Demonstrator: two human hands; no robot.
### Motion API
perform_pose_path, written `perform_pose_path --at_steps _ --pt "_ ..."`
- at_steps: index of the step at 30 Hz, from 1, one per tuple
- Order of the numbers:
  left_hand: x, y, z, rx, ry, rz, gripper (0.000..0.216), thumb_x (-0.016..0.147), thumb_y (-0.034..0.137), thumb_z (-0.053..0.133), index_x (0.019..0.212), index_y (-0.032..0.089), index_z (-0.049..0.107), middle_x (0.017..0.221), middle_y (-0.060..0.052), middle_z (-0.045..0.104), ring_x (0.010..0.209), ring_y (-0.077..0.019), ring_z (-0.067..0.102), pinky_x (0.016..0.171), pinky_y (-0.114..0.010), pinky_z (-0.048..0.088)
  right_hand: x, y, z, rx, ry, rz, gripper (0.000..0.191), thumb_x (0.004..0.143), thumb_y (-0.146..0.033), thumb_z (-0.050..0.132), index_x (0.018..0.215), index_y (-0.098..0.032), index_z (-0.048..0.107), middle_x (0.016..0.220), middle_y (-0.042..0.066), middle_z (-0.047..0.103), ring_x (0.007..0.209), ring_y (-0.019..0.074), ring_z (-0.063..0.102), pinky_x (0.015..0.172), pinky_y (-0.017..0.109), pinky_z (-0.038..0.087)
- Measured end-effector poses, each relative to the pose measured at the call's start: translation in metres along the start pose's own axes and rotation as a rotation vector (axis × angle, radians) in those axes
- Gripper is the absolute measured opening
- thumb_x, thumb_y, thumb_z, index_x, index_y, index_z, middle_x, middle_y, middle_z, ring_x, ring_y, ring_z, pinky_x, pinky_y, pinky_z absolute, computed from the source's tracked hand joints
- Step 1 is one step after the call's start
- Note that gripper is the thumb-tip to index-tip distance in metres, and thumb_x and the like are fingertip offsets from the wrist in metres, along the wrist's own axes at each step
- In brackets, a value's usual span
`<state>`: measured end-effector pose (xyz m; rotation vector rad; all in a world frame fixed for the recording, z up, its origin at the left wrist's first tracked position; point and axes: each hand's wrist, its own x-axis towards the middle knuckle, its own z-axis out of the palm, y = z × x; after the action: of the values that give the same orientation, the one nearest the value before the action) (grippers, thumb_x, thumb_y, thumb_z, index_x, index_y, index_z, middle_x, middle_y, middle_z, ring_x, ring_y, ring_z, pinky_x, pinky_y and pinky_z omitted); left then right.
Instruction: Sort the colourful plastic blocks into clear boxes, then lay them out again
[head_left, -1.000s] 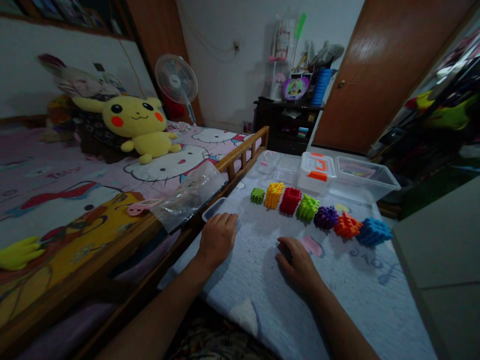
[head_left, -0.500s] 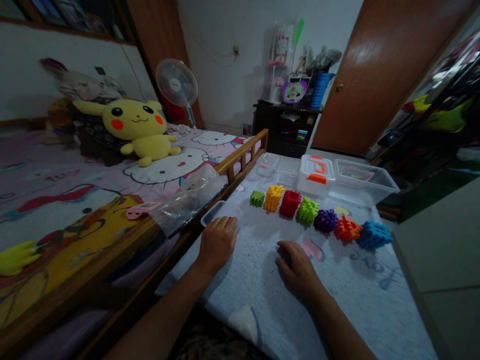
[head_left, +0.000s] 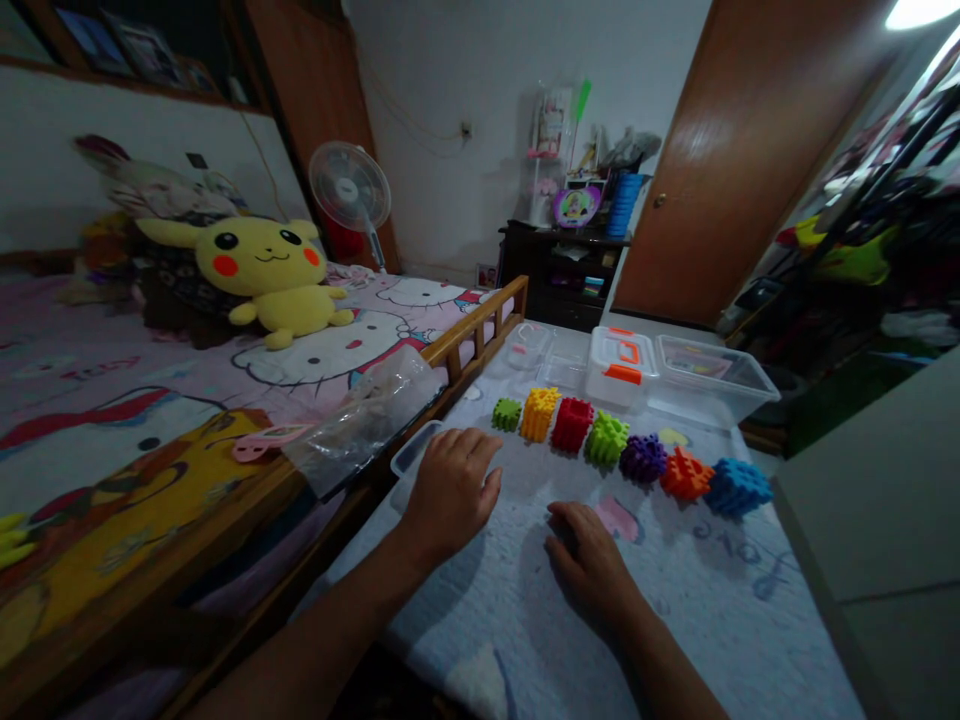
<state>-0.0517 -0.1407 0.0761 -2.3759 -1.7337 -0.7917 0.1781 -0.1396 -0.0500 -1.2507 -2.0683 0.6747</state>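
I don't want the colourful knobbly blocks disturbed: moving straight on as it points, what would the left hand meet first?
The left hand would probably meet the small, green, knobbly, plastic-looking block, leftmost of the seven, though depth is unclear and it might pass over.

Worktop cover [head_left: 517, 560] looked matt cloth; beyond right hand [head_left: 592, 555], red block [head_left: 571, 427] was matt, ridged; lidded box [head_left: 619, 388], smooth plastic.
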Motion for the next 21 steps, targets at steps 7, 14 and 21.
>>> perform_pose_path --at_steps 7,14,21 --pt "0.036 0.028 0.028 -0.447 -0.118 -0.053 0.019 0.082 0.014 0.061 0.099 0.019 0.066 0.102 -0.005 0.07 0.099 -0.0208 0.063 0.092 -0.034 0.049 0.001 -0.001 0.0 0.104 -0.004 0.101 0.033 0.083 -0.022 0.055 0.115 -0.019 0.061 0.105 0.009 0.068 0.097 0.0218 0.065 0.09 0.039 0.052" --pt "0.085 0.037 0.047 -0.704 -0.112 -0.172 0.019 0.076 0.01 0.062 0.092 0.018 0.068 0.098 -0.005 0.07 0.094 -0.0184 0.064 0.089 -0.03 0.05 0.017 -0.006 -0.023 0.133 -0.176 0.094 0.029 0.078 -0.018 0.056 0.107 -0.02 0.063 0.098 0.006 0.071 0.089 0.0195 0.067 0.082 0.034 0.053" --pt "0.187 -0.01 0.067 -0.962 -0.041 -0.612 0.013 0.081 0.008 0.065 0.093 0.011 0.068 0.092 -0.007 0.069 0.09 -0.0197 0.065 0.085 -0.032 0.052 0.087 -0.035 -0.103 -0.124 -0.018 -0.067 0.02 0.087 -0.023 0.051 0.101 -0.021 0.064 0.098 0.006 0.071 0.091 0.02 0.065 0.085 0.036 0.051"
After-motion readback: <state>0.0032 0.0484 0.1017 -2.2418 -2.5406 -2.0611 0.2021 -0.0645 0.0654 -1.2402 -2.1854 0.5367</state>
